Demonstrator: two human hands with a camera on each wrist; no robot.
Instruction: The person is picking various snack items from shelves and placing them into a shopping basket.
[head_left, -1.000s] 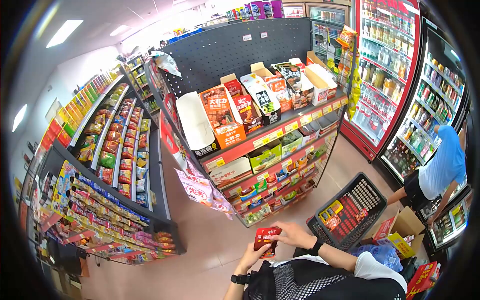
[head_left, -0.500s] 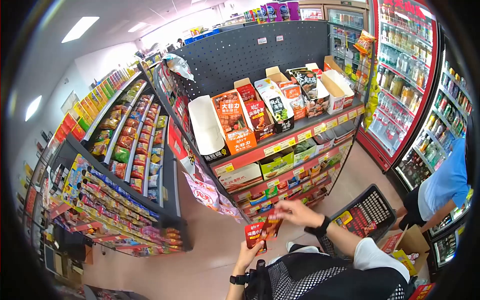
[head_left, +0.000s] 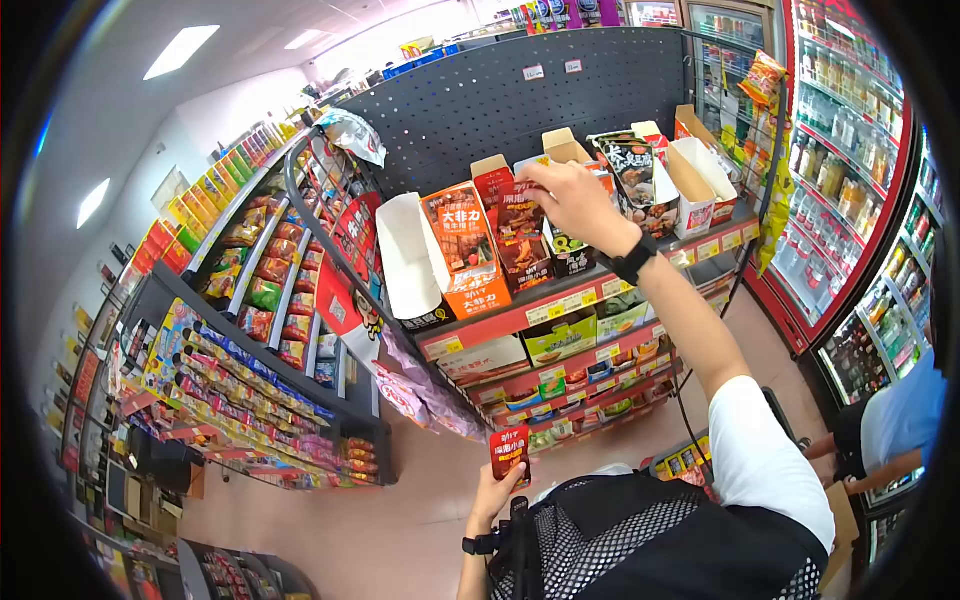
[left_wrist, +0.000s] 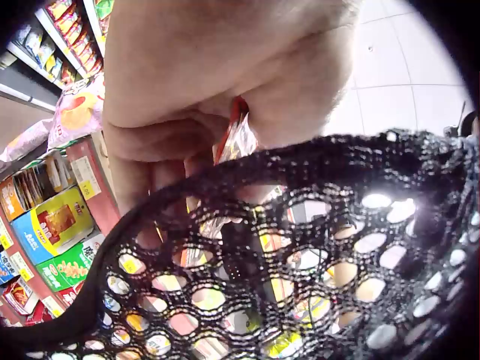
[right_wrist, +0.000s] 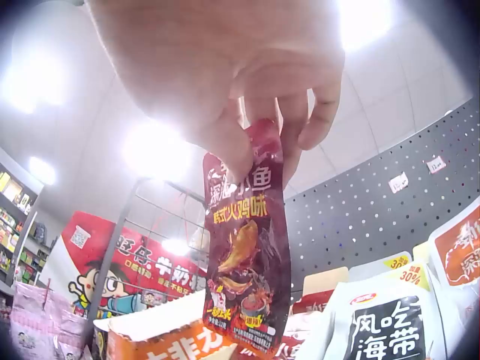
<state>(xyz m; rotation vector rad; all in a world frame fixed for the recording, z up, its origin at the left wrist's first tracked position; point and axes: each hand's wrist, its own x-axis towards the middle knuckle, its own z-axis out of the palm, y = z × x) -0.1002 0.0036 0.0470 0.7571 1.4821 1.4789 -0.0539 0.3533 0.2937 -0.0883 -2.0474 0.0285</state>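
Right hand (head_left: 580,205) was up at the shelf (head_left: 560,311), pinching the top end of a red packet (right_wrist: 247,247) between thumb and fingers; not released. That packet was just above and in front of the red packets (head_left: 527,266) in the display row, between the orange box (head_left: 470,245) and the black-and-white packs (right_wrist: 384,326). Left hand (head_left: 490,493) was low, near the body and well apart from the shelf, gripping a second packet (head_left: 509,452) by its lower part, thumb over the printed face. Progress, my read: partway. One packet was up at the row but not let go, the other was in hand away from it. Similar red stock already stood in the row; couldn't tell who put it there, or whether the pinched one touched it. Left: release of the upper packet, and the lower one to be dealt with. Orientation: upper packet hung long axis near vertical, slight lean, pinched end up, free end down toward the row, printed face to the right wrist camera. Lower packet's long axis ran up-down in the head view, free end up, print facing the head camera; true tilt unclear. Black mesh (left_wrist: 315,202) hid much of the left wrist view.
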